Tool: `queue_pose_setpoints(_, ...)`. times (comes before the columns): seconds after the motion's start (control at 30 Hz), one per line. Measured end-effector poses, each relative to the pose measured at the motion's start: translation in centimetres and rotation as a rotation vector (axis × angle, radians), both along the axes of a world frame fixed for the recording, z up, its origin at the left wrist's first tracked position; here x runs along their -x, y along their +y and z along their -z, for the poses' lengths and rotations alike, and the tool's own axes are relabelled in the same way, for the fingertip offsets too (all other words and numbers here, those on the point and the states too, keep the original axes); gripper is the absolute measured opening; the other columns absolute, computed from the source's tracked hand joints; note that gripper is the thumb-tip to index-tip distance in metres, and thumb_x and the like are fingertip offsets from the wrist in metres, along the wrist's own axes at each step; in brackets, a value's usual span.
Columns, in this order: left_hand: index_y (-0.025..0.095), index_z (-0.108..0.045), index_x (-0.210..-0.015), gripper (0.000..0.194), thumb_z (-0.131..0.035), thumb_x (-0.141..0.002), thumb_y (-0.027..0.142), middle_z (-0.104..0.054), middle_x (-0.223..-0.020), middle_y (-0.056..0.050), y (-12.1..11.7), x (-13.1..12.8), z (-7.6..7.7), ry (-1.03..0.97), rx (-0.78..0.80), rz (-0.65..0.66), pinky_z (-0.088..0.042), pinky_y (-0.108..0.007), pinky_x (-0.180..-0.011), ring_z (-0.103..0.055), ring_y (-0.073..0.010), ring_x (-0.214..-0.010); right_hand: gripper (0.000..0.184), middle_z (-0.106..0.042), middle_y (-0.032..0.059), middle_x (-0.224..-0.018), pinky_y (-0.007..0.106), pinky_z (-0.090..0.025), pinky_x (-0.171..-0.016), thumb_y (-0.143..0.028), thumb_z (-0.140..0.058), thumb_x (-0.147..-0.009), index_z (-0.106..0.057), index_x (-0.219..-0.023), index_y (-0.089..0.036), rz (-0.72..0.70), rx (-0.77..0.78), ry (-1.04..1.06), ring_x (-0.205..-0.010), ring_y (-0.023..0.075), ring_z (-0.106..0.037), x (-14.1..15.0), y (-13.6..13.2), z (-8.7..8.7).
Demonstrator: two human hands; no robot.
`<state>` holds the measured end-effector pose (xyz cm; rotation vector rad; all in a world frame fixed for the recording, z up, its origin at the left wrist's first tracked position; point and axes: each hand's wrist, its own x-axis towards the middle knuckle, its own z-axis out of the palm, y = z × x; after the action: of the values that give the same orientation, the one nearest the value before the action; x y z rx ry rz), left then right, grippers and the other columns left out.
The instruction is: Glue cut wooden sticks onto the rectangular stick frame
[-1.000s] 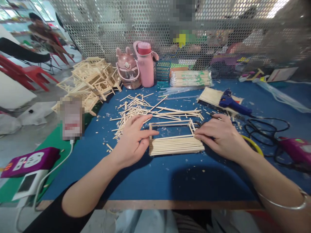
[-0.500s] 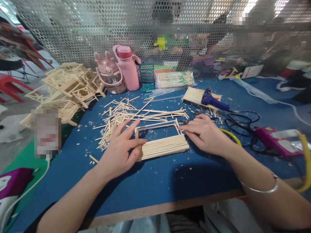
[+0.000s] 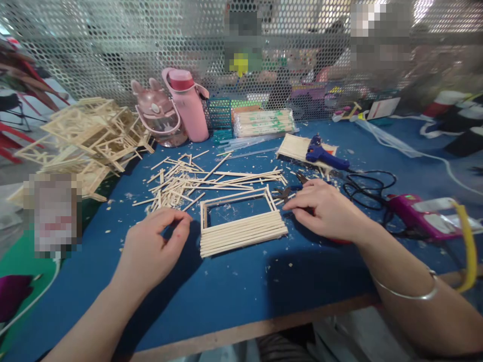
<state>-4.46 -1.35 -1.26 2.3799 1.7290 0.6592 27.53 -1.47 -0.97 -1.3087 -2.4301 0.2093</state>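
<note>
A small wooden-stick frame [image 3: 207, 213], its front side a panel of sticks [image 3: 243, 232] laid side by side, rests on the blue table before me. My left hand [image 3: 154, 246] is off to its left, raised, thumb and index tips pinched together; whatever may lie between them is too small to make out. Beside the frame's right end hovers my right hand [image 3: 320, 208], fingers loosely bent and slightly apart, with nothing visible in them. Just beyond its fingertips are dark-jawed pliers [image 3: 283, 194], their handles partly hidden by the hand.
Loose sticks [image 3: 177, 181] lie scattered behind the frame. A blue glue gun [image 3: 324, 155] rests on another stick panel [image 3: 290, 146]. Stick structures [image 3: 101, 130] pile up at left. Two pink bottles [image 3: 188, 110] and bagged sticks [image 3: 264, 122] stand at the back. A purple power strip [image 3: 407, 216] is right.
My left hand has let go of the frame and moved left, its spread fingers closing into a pinch. My right fingertips have come off the frame's right end. The view shifted slightly.
</note>
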Motion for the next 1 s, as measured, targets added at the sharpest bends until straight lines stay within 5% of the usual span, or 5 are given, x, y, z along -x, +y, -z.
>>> queue_pose_setpoints(0.13, 0.021, -0.061, -0.07, 0.023, -0.042, -0.083, 0.025, -0.066, -0.074, 0.001, -0.3, 0.2, -0.3, 0.028, 0.142, 0.03, -0.042, -0.026, -0.063, -0.059, -0.0163, -0.067, 0.027, -0.073, -0.0013, -0.075, 0.038, -0.033, -0.09, -0.011, -0.049, -0.076, -0.072, -0.083, -0.024, -0.003, 0.013, -0.036, -0.068, 0.0143, -0.062, 0.2, -0.1, 0.0)
queue_pose_setpoints(0.67, 0.02, -0.063, -0.071, 0.026, -0.042, -0.082, 0.03, -0.068, -0.075, -0.001, 0.0, 0.1, 0.2, 0.021, 0.169, 0.05, -0.042, -0.025, -0.064, -0.06, -0.0169, -0.069, 0.027, -0.074, -0.0017, -0.079, 0.04, -0.033, -0.093, -0.013, -0.048, -0.078, -0.072, -0.086, -0.024, -0.003, 0.015, -0.063, -0.07, 0.0145, -0.064, 0.4, -0.1, 0.0)
queue_pose_setpoints(1.0, 0.019, -0.065, -0.072, 0.02, -0.046, -0.075, 0.025, -0.067, -0.07, 0.0, -0.9, 0.3, -0.9, 0.145, 0.155, 0.166, -0.04, -0.031, -0.073, -0.058, -0.0163, -0.067, 0.021, -0.072, 0.0057, -0.081, 0.037, -0.045, -0.073, -0.018, -0.049, -0.081, -0.069, -0.088, -0.019, 0.111, -0.248, 0.009, -0.074, 0.0218, -0.064, 1.0, -0.5, 0.7)
